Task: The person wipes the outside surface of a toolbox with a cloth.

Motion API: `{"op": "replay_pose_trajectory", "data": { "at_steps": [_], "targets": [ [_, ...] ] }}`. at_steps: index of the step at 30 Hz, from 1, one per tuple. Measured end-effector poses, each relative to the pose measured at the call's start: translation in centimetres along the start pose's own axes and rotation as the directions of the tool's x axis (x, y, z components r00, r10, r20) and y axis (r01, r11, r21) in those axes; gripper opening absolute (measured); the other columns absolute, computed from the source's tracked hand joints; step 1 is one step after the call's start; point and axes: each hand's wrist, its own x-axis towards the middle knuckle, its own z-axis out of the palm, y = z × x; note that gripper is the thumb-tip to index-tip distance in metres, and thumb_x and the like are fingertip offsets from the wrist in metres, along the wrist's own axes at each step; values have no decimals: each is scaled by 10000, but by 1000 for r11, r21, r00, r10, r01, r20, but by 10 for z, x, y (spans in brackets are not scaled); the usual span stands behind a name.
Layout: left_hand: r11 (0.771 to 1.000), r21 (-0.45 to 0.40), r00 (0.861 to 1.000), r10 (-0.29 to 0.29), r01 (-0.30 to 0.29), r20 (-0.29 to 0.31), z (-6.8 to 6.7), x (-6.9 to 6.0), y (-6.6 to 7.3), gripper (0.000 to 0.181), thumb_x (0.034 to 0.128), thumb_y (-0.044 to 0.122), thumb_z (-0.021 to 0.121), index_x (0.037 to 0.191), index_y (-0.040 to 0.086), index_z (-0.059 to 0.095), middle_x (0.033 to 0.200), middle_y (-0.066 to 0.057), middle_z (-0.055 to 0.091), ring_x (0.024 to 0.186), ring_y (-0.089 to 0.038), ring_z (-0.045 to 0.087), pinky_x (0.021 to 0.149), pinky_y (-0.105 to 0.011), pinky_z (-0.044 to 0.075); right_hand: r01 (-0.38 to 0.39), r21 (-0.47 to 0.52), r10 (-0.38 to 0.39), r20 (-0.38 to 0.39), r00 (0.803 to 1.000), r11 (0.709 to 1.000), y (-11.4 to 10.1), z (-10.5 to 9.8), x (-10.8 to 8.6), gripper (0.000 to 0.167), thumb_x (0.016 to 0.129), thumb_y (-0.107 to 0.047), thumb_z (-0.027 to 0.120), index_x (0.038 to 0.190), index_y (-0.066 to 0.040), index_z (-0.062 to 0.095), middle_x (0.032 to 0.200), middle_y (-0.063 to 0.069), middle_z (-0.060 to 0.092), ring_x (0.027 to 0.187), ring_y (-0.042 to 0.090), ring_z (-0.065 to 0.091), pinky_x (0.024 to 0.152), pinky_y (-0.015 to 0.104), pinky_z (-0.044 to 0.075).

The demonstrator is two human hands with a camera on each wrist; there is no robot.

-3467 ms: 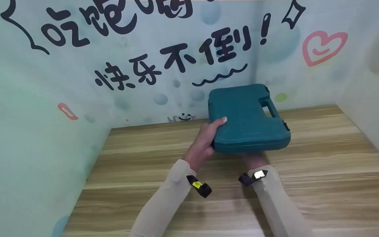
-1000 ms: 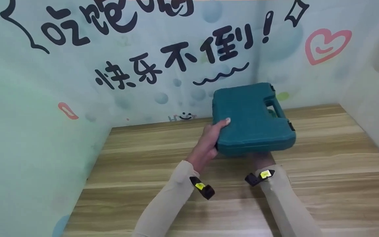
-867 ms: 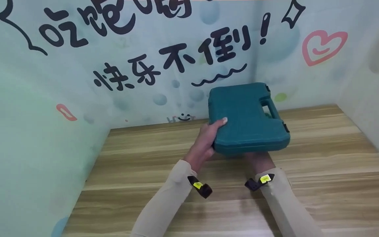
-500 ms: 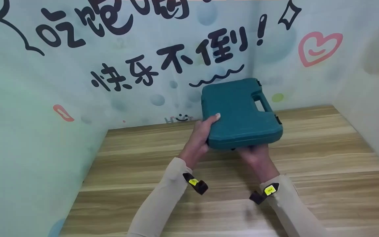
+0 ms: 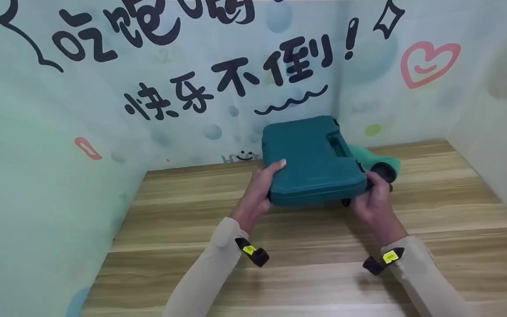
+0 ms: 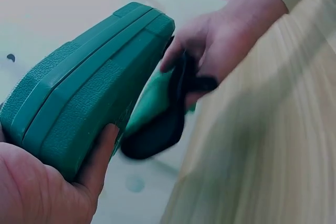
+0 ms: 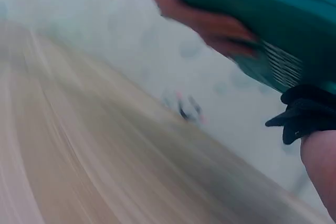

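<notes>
A closed teal tool case is held tilted above the table by my left hand. The thumb lies on its top face, and in the left wrist view a finger supports the underside. Beside the case's right edge, my right hand grips a green and black tool. One end of that tool is round and black; its kind is unclear. In the left wrist view the right hand has its fingers around the black part. Blur and the case hide part of the tool.
Beneath both hands lies a wood-grain table. A printed cloth backdrop rises behind it, with pale side walls at left and right. Wrist cameras sit on both sleeves.
From mostly hidden under the case, my right hand has moved right, and the green and black tool now shows in it. The case has shifted left and slightly down with my left hand.
</notes>
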Motion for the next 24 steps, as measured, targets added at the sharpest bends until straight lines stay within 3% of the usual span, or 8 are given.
{"op": "replay_pose_trajectory", "data": {
  "at_steps": [3,6,9,13,14,16,21,24],
  "targets": [
    [1000,-9,1000,-11,11,-14,-11,-3,-5,863,948,326,722,1588,74,201,1470,-162,432,1297,-343,452,1081,-533,356,57,-86,-58,-10,998,995,-31,-7,-1,465,1017,40,520,1385,-162,317,1395,-72,392,1302,76,391,1101,244,300],
    [1000,-6,1000,-21,21,-19,-19,-7,-11,873,950,318,716,1594,85,175,1486,-175,411,1310,-345,442,1083,-528,356,107,-277,-136,-88,987,955,-59,-11,-6,523,996,38,582,1381,-161,289,1408,-122,303,1330,29,311,1100,206,271],
    [1000,5,999,-30,30,-13,-24,-9,-18,880,951,313,716,1596,83,164,1494,-182,401,1314,-351,441,1085,-530,356,129,-495,-240,-168,956,859,-83,-12,-11,653,975,27,627,1415,-171,187,1406,-143,233,1358,21,234,1109,201,237],
    [999,17,999,-46,46,-25,-27,-11,-27,886,933,321,739,1575,62,184,1474,-180,420,1302,-349,452,1089,-527,353,157,-724,-384,-160,909,672,-109,-10,-11,684,993,9,590,1450,-181,119,1481,-97,194,1404,69,165,1145,254,182],
    [999,22,998,-49,49,-30,-27,-12,-29,884,930,324,744,1569,59,193,1468,-177,428,1298,-347,456,1091,-525,353,156,-776,-409,-141,902,611,-115,-10,-11,637,1002,-8,578,1446,-180,155,1506,-72,202,1418,88,162,1155,270,168],
    [999,25,998,-46,47,-35,-29,-12,-33,880,926,333,748,1560,51,208,1460,-172,438,1295,-340,460,1093,-520,352,119,-893,-455,-104,884,435,-125,-8,-12,546,1019,-78,564,1430,-168,216,1498,-21,237,1404,126,197,1156,296,182],
    [1000,3,999,-29,29,-27,-35,-14,-42,852,929,311,745,1547,19,236,1449,-177,456,1299,-332,466,1092,-506,357,157,-980,-459,196,866,-121,-144,-7,-10,312,1025,-134,511,1294,-75,363,1233,55,397,1165,187,387,1020,270,309],
    [1000,2,999,-27,27,-26,-38,-15,-46,848,929,294,740,1547,13,233,1452,-180,451,1306,-331,456,1097,-501,347,311,-856,-312,453,835,-412,-153,-7,-5,270,1030,-66,456,1282,15,406,1246,101,444,1105,163,394,1004,233,302]
  ]
}}
